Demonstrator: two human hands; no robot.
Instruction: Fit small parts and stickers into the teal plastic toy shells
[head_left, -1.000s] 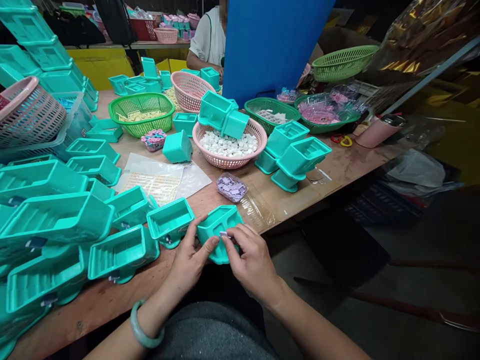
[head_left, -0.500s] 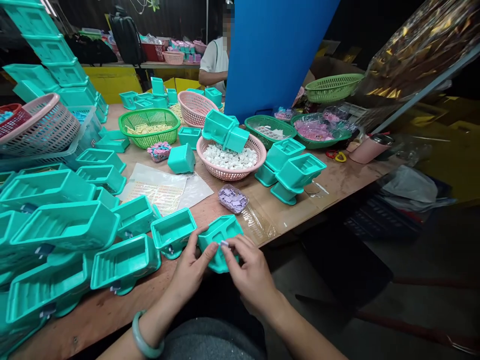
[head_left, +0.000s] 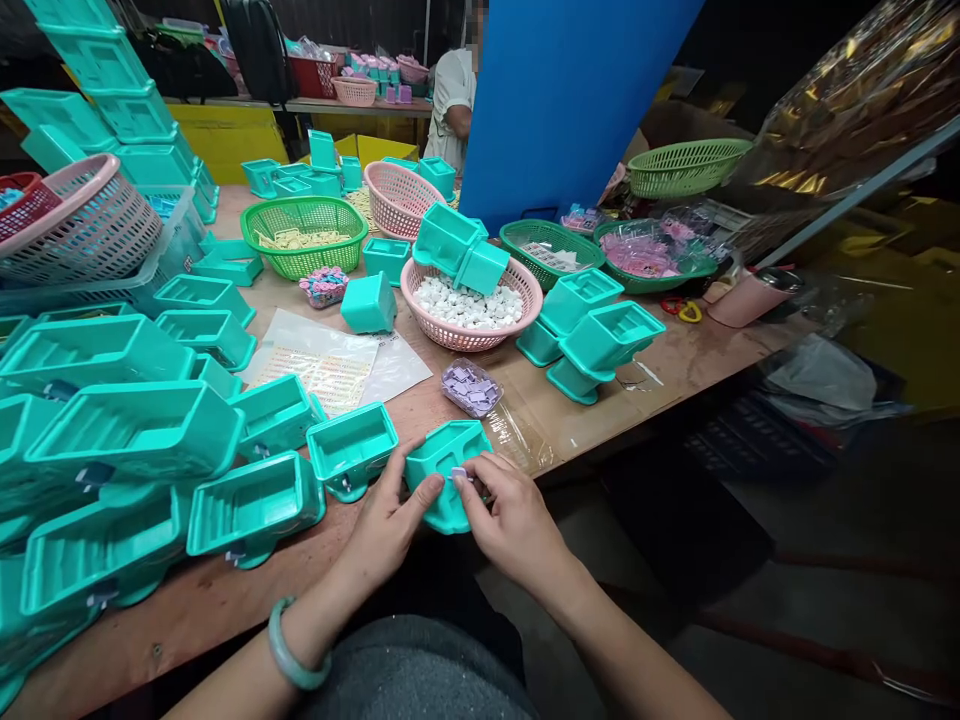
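Brown wood tabletop (head_left: 187, 635) crosses the frame, its lower left crowded with teal containers (head_left: 259, 505). Print on a sheet (head_left: 319, 372) at centre left is too small to read. A blue board (head_left: 577, 100), top centre, partly hides another person (head_left: 452, 105). Near the middle, a pink basket (head_left: 461, 338) holds white pieces (head_left: 457, 305); a clear tray (head_left: 459, 404) below holds purple pieces (head_left: 471, 384). At lower centre, the left hand (head_left: 390, 515) grips a teal box (head_left: 442, 445); the right hand (head_left: 517, 515) pinches a small purple tag (head_left: 459, 472), partly covered by fingertips, at its face.
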